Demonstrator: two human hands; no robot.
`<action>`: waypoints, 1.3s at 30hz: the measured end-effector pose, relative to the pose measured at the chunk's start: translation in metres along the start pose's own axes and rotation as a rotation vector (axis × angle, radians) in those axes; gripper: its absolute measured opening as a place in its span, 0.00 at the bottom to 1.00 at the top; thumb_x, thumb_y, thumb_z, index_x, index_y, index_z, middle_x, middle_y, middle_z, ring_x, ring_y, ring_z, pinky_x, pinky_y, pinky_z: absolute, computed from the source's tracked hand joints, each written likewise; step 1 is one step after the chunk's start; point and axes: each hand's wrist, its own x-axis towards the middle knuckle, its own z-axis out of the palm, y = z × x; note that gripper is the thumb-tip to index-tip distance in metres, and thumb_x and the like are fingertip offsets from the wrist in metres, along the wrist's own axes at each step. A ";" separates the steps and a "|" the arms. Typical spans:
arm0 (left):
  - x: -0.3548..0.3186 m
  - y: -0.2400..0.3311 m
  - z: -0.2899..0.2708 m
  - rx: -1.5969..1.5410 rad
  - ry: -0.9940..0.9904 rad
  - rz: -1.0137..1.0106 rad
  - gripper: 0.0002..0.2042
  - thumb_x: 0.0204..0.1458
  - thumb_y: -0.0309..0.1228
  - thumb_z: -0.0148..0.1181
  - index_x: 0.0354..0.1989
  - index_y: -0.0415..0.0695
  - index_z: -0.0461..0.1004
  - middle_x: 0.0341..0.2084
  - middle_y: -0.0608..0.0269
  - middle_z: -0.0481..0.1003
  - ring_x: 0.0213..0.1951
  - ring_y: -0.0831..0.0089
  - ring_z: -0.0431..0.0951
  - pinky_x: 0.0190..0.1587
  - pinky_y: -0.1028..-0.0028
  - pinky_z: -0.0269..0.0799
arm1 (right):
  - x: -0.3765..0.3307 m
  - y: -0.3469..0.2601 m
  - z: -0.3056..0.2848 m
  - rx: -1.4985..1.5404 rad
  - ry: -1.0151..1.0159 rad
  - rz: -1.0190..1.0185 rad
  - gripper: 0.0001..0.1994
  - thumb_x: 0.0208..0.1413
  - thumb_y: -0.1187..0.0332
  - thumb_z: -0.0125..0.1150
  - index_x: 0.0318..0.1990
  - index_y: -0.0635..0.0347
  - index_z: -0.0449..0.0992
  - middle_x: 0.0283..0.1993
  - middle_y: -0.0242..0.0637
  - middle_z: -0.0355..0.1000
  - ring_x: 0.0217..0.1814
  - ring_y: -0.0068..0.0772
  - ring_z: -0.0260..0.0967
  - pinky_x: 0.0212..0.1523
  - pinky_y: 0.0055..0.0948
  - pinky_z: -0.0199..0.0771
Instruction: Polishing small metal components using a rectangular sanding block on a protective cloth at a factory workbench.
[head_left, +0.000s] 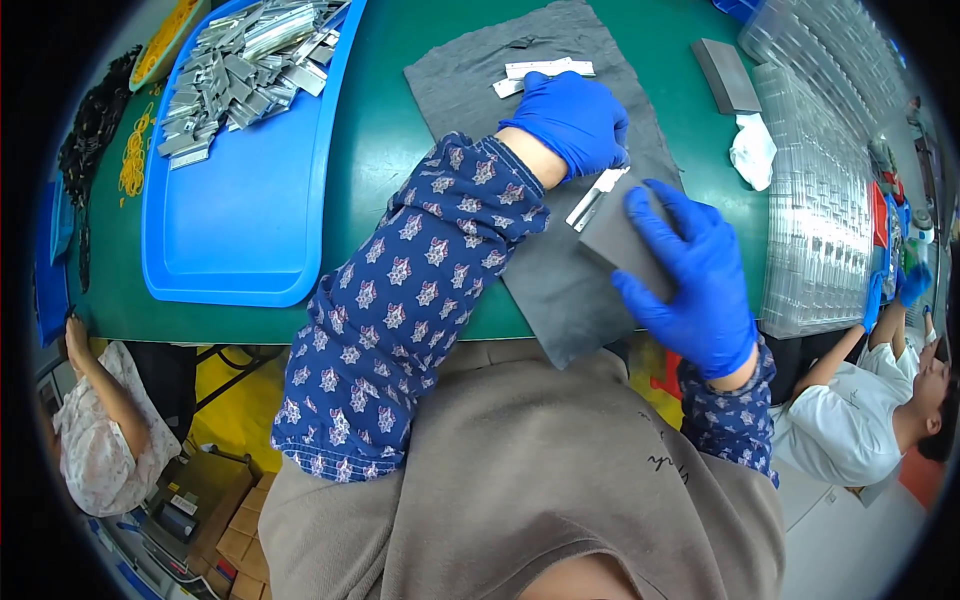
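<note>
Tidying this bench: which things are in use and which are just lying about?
In use: left hand on metal strip; right hand holding grey block; grey cloth.

Lying about: blue tray of metal pieces, spare grey block, white rag, rubber bands.

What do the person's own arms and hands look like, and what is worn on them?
Both hands, the left hand and the right hand, wear bright blue disposable gloves. Both forearms are covered by dark blue sleeves with a small pale star-like flower print.

L hand point(572, 120) pins metal strip point(596, 197) on grey cloth point(560, 290); R hand point(695, 285) holds grey block point(620, 240).
</note>
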 end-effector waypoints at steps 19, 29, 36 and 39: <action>-0.014 -0.010 -0.009 0.044 -0.010 0.461 0.18 0.40 0.21 0.56 0.39 0.56 0.82 0.44 0.60 0.72 0.47 0.59 0.71 0.49 0.64 0.66 | -0.054 0.063 0.054 1.497 0.456 0.335 0.35 0.51 0.54 0.62 0.62 0.71 0.63 0.60 0.51 0.66 0.60 0.43 0.67 0.61 0.35 0.64; -0.022 0.000 -0.017 0.126 0.010 0.458 0.17 0.44 0.27 0.61 0.44 0.54 0.80 0.48 0.57 0.71 0.48 0.55 0.70 0.53 0.62 0.63 | -0.054 0.068 0.067 1.545 0.473 0.266 0.35 0.50 0.55 0.66 0.63 0.66 0.64 0.60 0.45 0.67 0.60 0.38 0.67 0.61 0.33 0.63; -0.043 -0.002 -0.025 0.331 0.144 0.252 0.10 0.40 0.37 0.64 0.29 0.48 0.77 0.37 0.62 0.72 0.44 0.60 0.70 0.48 0.60 0.61 | -0.052 0.069 0.069 1.519 0.482 0.274 0.36 0.50 0.54 0.66 0.63 0.66 0.64 0.59 0.45 0.68 0.60 0.38 0.67 0.61 0.32 0.63; -0.065 0.005 -0.015 0.294 0.171 0.191 0.09 0.41 0.40 0.63 0.26 0.49 0.75 0.31 0.64 0.70 0.41 0.62 0.70 0.45 0.61 0.60 | -0.052 0.068 0.064 1.524 0.476 0.286 0.37 0.50 0.53 0.66 0.63 0.67 0.64 0.59 0.45 0.68 0.59 0.38 0.67 0.61 0.32 0.63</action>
